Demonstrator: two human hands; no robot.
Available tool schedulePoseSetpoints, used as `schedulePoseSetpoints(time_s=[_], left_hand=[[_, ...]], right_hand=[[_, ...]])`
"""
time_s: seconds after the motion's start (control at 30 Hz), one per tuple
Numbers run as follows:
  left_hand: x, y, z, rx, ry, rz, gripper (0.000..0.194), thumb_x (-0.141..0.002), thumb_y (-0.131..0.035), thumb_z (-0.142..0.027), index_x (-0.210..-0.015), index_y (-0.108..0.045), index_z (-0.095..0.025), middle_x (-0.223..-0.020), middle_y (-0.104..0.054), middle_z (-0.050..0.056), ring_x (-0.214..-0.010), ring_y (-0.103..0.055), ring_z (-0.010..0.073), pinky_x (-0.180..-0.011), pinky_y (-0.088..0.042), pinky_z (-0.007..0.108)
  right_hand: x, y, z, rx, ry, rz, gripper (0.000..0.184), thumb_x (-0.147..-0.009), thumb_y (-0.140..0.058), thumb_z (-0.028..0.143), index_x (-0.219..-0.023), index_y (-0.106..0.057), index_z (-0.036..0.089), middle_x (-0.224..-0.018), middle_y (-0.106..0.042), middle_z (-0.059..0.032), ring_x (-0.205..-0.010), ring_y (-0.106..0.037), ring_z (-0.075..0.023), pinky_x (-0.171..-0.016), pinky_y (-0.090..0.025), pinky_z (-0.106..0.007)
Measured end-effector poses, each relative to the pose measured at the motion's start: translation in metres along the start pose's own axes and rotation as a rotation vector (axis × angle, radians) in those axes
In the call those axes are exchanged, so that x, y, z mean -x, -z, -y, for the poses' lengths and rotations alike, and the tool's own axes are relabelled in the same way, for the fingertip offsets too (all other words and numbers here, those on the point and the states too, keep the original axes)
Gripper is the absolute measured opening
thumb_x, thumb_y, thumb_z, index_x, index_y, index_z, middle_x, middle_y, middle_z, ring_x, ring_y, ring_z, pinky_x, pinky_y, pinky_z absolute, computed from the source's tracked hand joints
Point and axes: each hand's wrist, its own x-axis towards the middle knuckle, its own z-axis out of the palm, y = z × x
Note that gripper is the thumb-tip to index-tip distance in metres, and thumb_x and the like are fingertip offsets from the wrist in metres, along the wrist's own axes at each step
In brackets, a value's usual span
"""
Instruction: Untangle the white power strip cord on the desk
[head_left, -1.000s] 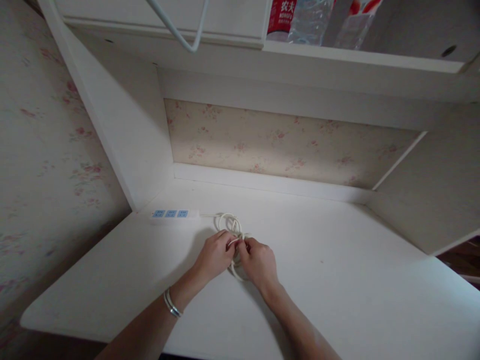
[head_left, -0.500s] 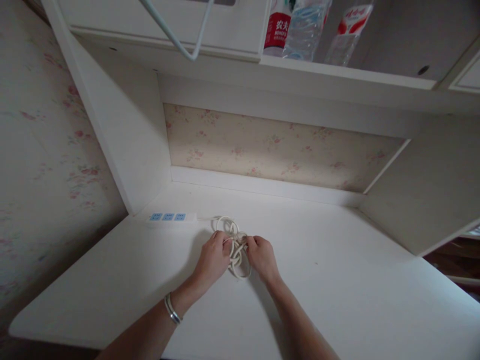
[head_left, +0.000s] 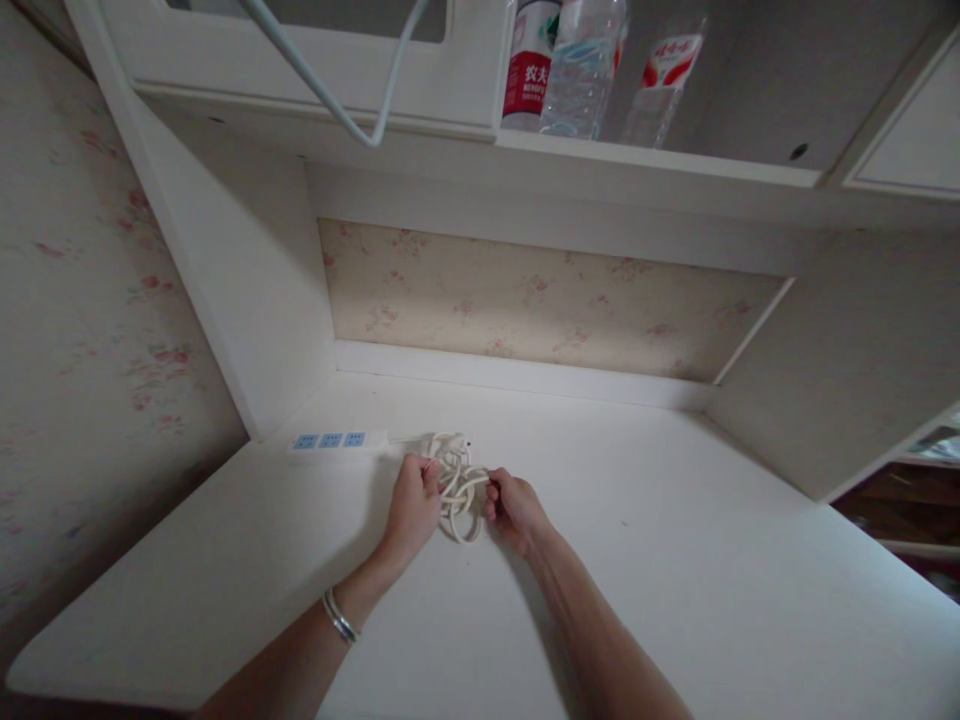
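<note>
A tangled white power cord [head_left: 459,495] lies bunched on the white desk between my two hands. My left hand [head_left: 415,500], with a silver bracelet on its wrist, is closed on the left side of the tangle. Fingers pinched, my right hand [head_left: 516,505] grips a strand at the right side of the bundle. The cord runs left to a white power strip [head_left: 337,443] with three blue sockets, lying flat. My fingers cover parts of the loops, and the plug cannot be made out clearly.
Around the cord stretches the white desk top [head_left: 645,580]. Overhead, a shelf holds several plastic bottles [head_left: 581,75], and a pale looped cable [head_left: 352,120] hangs before the cabinet. Side panels [head_left: 247,280] stand left and right; flowered wallpaper [head_left: 540,300] shows behind.
My right hand has drawn a strand a little away from the tangle, and the loops have shifted. The gap between my hands is wider. The camera view has moved slightly.
</note>
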Motion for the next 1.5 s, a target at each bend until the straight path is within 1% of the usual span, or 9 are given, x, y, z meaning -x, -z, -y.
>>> schedulePoseSetpoints(time_s=[0.23, 0.47, 0.73, 0.83, 0.97, 1.07, 1.17, 1.27, 1.5], left_hand=[[-0.004, 0.012, -0.01, 0.244, 0.04, 0.006, 0.028, -0.08, -0.054, -0.045, -0.082, -0.054, -0.017, -0.073, -0.057, 0.0, -0.068, -0.054, 0.0147, -0.06, -0.042, 0.024], [0.004, 0.024, -0.029, 0.529, 0.148, 0.342, 0.027, -0.076, -0.062, -0.041, -0.086, -0.058, -0.016, -0.074, -0.056, -0.002, -0.062, -0.05, 0.0093, -0.055, -0.038, 0.019], [0.007, 0.025, -0.031, 0.35, 0.044, 0.489, 0.032, -0.081, -0.057, -0.037, -0.101, -0.067, -0.014, -0.087, -0.066, 0.006, -0.072, -0.057, 0.0141, -0.066, -0.045, 0.024], [0.007, 0.025, -0.032, 0.263, -0.095, 0.587, 0.027, -0.085, -0.05, -0.031, -0.097, -0.07, -0.017, -0.092, -0.068, 0.006, -0.082, -0.06, 0.0164, -0.076, -0.045, 0.027], [0.006, 0.033, -0.034, 0.018, -0.255, 0.514, 0.026, -0.087, -0.047, -0.03, -0.096, -0.07, -0.02, -0.095, -0.067, 0.006, -0.088, -0.06, 0.0172, -0.08, -0.044, 0.027], [0.007, 0.04, -0.033, -0.223, -0.367, 0.514, 0.023, -0.08, -0.058, -0.034, -0.098, -0.067, -0.022, -0.097, -0.066, 0.006, -0.094, -0.057, 0.0199, -0.087, -0.041, 0.031], [0.01, 0.043, -0.03, -0.395, -0.424, 0.58, 0.045, -0.068, -0.071, -0.034, -0.111, -0.06, -0.026, -0.11, -0.063, 0.005, -0.106, -0.052, 0.0245, -0.094, -0.036, 0.036], [0.013, 0.04, -0.027, -0.45, -0.466, 0.601, 0.06, -0.069, -0.071, -0.028, -0.125, -0.05, -0.029, -0.122, -0.058, 0.005, -0.114, -0.048, 0.0252, -0.097, -0.033, 0.037], [0.011, 0.033, -0.026, -0.368, -0.461, 0.604, 0.037, -0.082, -0.057, -0.024, -0.118, -0.057, -0.029, -0.116, -0.063, 0.004, -0.108, -0.054, 0.0216, -0.095, -0.036, 0.035]], right_hand=[[-0.001, 0.0, -0.005, -0.02, -0.005, 0.019, 0.025, -0.074, -0.052, 0.032, -0.054, -0.048, 0.017, -0.043, -0.044, 0.0039, -0.03, -0.039, -0.0075, -0.032, -0.026, -0.021], [0.003, 0.0, -0.005, -0.046, 0.023, 0.015, 0.025, -0.076, -0.056, 0.036, -0.062, -0.051, 0.016, -0.049, -0.048, 0.0033, -0.035, -0.042, -0.0075, -0.034, -0.031, -0.021], [0.041, -0.002, 0.017, 0.018, 0.13, 0.441, 0.025, -0.081, -0.058, 0.04, -0.085, -0.061, 0.015, -0.06, -0.053, 0.0029, -0.041, -0.037, -0.0053, -0.04, -0.025, -0.02], [0.041, -0.004, 0.013, 0.083, 0.196, 0.333, 0.037, -0.083, -0.053, 0.049, -0.068, -0.055, 0.016, -0.054, -0.045, 0.0045, -0.042, -0.035, -0.0058, -0.04, -0.024, -0.021], [0.033, 0.001, 0.007, 0.084, 0.222, 0.15, 0.038, -0.08, -0.056, 0.051, -0.064, -0.049, 0.017, -0.049, -0.041, 0.0067, -0.041, -0.033, -0.0063, -0.04, -0.024, -0.02], [0.029, 0.005, 0.006, 0.006, 0.196, 0.09, 0.038, -0.08, -0.055, 0.052, -0.064, -0.046, 0.019, -0.049, -0.041, 0.0075, -0.04, -0.034, -0.0064, -0.039, -0.025, -0.02], [0.027, 0.007, 0.008, -0.072, 0.214, 0.053, 0.037, -0.079, -0.057, 0.052, -0.067, -0.043, 0.02, -0.05, -0.041, 0.0081, -0.04, -0.035, -0.0062, -0.04, -0.025, -0.02], [0.027, 0.007, 0.009, -0.126, 0.263, 0.047, 0.035, -0.08, -0.057, 0.051, -0.07, -0.044, 0.02, -0.05, -0.041, 0.0083, -0.041, -0.036, -0.0065, -0.04, -0.024, -0.02], [0.024, 0.016, 0.02, -0.377, 0.25, 0.015, 0.033, -0.077, -0.062, 0.048, -0.072, -0.044, 0.021, -0.053, -0.037, 0.0088, -0.04, -0.032, -0.0062, -0.038, -0.023, -0.02]])
